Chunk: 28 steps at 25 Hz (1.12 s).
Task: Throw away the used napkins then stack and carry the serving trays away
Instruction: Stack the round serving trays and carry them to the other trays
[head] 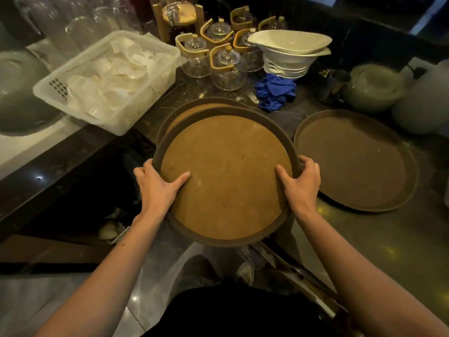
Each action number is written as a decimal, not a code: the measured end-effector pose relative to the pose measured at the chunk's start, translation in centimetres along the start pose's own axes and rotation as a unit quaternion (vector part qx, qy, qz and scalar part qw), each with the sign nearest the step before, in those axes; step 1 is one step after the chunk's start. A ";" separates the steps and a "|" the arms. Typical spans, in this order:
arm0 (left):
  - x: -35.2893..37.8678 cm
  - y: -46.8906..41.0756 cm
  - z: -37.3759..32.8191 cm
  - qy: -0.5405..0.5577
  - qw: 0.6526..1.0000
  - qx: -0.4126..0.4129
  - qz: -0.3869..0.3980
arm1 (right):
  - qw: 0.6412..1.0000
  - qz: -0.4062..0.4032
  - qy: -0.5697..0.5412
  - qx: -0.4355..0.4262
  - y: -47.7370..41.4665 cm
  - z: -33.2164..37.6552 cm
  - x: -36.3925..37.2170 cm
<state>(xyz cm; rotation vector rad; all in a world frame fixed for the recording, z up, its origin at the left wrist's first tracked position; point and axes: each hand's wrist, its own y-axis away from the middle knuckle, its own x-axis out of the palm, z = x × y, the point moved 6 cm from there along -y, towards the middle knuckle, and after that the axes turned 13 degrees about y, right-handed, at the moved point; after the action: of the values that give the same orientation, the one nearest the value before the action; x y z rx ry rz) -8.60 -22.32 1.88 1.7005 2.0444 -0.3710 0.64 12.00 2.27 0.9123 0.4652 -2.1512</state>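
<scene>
On a dark counter (315,113), my left hand (158,188) and right hand (301,183) clamp the top tray (226,176), overlapping a second tray (184,113); third tray (354,161) lies rightward.

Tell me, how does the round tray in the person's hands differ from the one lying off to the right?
The held tray has a light tan inner surface; the right tray is dark brown all over. The held tray is gripped at its rim by the left hand and right hand and overlaps another tray behind it; the right tray lies alone, flat on the counter. Both are round, raised-rimmed and empty.
</scene>
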 end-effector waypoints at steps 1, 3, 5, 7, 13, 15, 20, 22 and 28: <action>0.3 -0.9 0.1 -0.005 1.000 -0.002 0.001 | 1.000 0.003 0.004 0.000 -0.7 0.2 0.5; 0.8 -3.1 0.5 -0.011 1.000 -0.010 0.003 | 1.000 0.004 0.014 0.012 -2.3 0.6 2.1; 1.4 -5.5 0.7 -0.008 1.000 -0.009 0.012 | 0.999 0.002 0.026 0.022 -3.6 1.1 3.7; 2.0 -8.2 0.8 -0.010 0.999 -0.006 0.031 | 0.998 -0.006 0.042 0.043 -4.6 1.7 5.2; 2.6 -15.3 1.9 -0.008 0.996 -0.005 0.087 | 0.992 -0.024 0.076 0.100 -5.5 3.4 9.7; 2.8 -16.9 1.9 -0.013 0.995 -0.001 0.098 | 0.989 -0.021 0.088 0.116 -5.7 3.6 10.8; 3.4 -18.7 1.8 -0.013 0.994 0.003 0.108 | 0.980 -0.005 0.143 0.136 -6.1 3.8 11.9; 3.8 -18.6 1.9 -0.010 0.994 0.001 0.111 | 0.981 -0.005 0.145 0.132 -6.3 3.5 11.7; 5.0 -17.4 1.4 -0.012 0.994 0.014 0.111 | 0.984 0.011 0.126 0.129 -6.7 2.2 11.0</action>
<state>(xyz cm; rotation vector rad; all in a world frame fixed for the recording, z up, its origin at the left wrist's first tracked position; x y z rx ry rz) -26.03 -22.27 -3.17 1.9074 1.8154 -0.3466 -10.61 9.78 -4.03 1.3375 0.2987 -2.1169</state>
